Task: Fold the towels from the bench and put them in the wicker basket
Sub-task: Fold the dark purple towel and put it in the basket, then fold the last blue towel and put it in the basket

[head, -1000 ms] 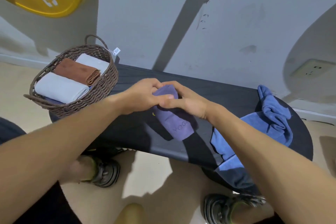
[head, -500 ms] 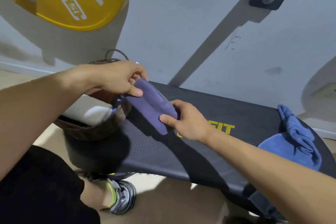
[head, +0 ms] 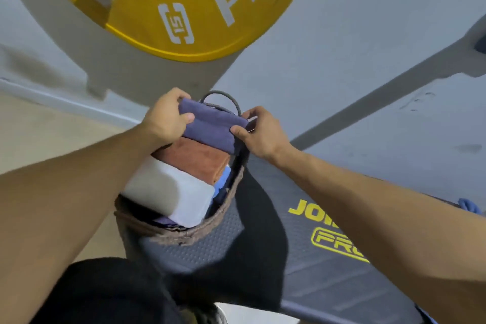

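A folded purple towel (head: 213, 126) lies at the far end of the brown wicker basket (head: 200, 230), which stands on the black bench (head: 302, 265). My left hand (head: 165, 118) grips the towel's left end, thumb on top. My right hand (head: 260, 131) pinches its right end. Below it in the basket lie a folded brown towel (head: 197, 160) and a folded white towel (head: 173, 192), with blue and purple cloth under them. A bit of a blue towel (head: 470, 206) shows at the bench's right edge.
A yellow weight plate (head: 171, 2) hangs against the grey wall above the basket. The basket's handle (head: 223, 98) rises behind the purple towel. My dark-clothed knee (head: 105, 294) is at the bottom, with the tan floor (head: 39, 126) to the left.
Both hands have carried the folded purple towel from the bench left to the basket and set it at the far end above the brown towel. The view has swung left.
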A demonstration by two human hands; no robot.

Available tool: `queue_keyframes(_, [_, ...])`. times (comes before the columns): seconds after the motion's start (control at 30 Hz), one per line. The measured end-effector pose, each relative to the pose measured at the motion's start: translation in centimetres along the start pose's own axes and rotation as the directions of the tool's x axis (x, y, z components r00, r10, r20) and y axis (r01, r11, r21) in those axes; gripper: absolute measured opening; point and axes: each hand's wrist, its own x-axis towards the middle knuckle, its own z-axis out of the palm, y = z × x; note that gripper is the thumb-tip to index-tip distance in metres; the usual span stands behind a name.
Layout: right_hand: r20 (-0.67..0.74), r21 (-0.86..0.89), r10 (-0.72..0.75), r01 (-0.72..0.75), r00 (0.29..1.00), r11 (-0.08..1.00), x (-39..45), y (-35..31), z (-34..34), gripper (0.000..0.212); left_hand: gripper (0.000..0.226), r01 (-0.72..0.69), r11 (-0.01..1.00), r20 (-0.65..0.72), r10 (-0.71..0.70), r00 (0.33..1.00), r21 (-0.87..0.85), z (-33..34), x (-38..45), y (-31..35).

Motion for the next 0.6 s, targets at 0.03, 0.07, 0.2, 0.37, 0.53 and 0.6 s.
queue_keyframes(0.03, [-0.010,-0.022,-0.011,0.011,1.000,1.000,0.0,-0.2,0.4,0.035,0.037,0.011,1.000,-0.007,-0.011,1.000,-0.004,0.2,0.1,-0.6])
queue_keyframes(0.07, [-0.022,-0.049,-0.020,0.019,1.000,0.999,0.1,-0.5,0.8,0.034,0.038,0.036,0.999,-0.018,-0.036,0.999,-0.014,0.2,0.3,-0.9])
queue_keyframes(0.2, [-0.017,-0.219,-0.039,0.034,0.999,0.975,1.0,-1.7,1.3,0.026,0.036,0.111,0.988,-0.041,-0.108,0.993,0.111,0.7,1.1,-0.6])
queue_keyframes(0.37, [0.090,-0.526,-0.111,0.142,0.990,0.839,1.5,-3.0,1.3,0.034,0.038,0.121,0.948,-0.058,-0.109,0.992,0.295,1.3,0.7,0.2])
queue_keyframes(0.53, [0.227,-0.447,-0.293,0.366,0.929,0.816,1.5,-3.3,0.8,0.032,0.048,0.176,0.917,-0.034,-0.175,0.984,0.358,1.7,-0.5,-0.3])
queue_keyframes(0.6, [0.338,-0.426,-0.321,0.448,0.885,0.786,1.4,-3.1,1.1,0.026,0.048,0.155,0.912,-0.059,-0.143,0.988,0.380,1.2,-1.0,-0.8])
